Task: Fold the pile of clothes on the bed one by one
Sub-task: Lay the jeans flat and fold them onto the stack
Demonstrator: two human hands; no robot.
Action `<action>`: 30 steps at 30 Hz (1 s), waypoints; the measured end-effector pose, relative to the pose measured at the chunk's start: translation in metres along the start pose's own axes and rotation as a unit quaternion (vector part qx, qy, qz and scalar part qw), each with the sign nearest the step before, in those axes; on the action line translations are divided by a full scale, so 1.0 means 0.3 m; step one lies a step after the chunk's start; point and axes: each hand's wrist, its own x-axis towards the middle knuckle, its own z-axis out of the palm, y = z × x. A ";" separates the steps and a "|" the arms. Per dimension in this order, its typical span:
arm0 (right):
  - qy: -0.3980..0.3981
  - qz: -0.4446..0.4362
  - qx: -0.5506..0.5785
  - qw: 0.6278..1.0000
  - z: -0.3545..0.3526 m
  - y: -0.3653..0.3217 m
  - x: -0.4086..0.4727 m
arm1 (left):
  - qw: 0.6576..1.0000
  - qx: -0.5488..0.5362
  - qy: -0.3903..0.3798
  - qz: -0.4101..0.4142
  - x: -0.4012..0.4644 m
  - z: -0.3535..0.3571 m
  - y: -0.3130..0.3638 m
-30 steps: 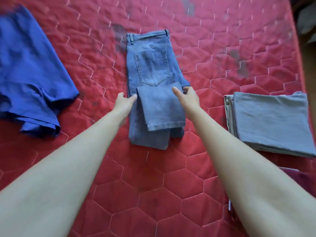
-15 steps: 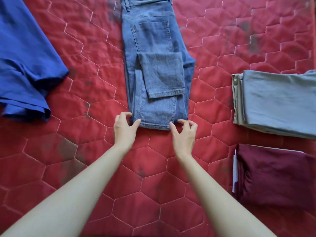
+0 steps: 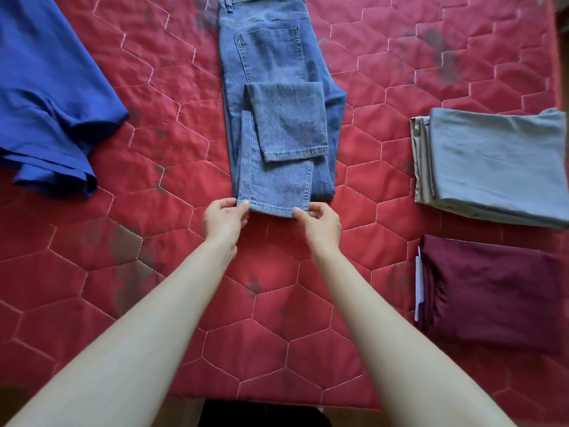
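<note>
Fingers [image 3: 243, 208] of our left hand [image 3: 223, 221] and right hand [image 3: 321, 224] are pinching the near fold of the jeans [image 3: 277, 124], lying mid-frame on the bed [image 3: 154, 248], between a blue garment [image 3: 52, 97] upper left and folded stacks [image 3: 492, 167] right.

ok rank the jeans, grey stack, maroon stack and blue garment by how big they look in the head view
1. blue garment, though cut off by the frame edge
2. jeans, top also cut off
3. grey stack and maroon stack: they look alike, and the maroon one lies nearer the camera, so I won't rank them.
</note>
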 end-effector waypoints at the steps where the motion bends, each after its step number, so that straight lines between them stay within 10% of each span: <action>1: -0.005 -0.004 -0.010 1.000 -0.013 0.008 -0.018 | 1.000 0.013 -0.005 0.013 -0.022 -0.011 -0.014; 21: -0.126 0.038 -0.138 0.982 -0.518 0.781 -0.768 | 0.989 0.089 0.029 -0.111 -0.847 -0.316 -0.907; 30: -0.028 -0.078 -0.129 0.988 -0.462 0.698 -0.604 | 0.958 0.247 0.016 0.143 -0.724 -0.281 -0.723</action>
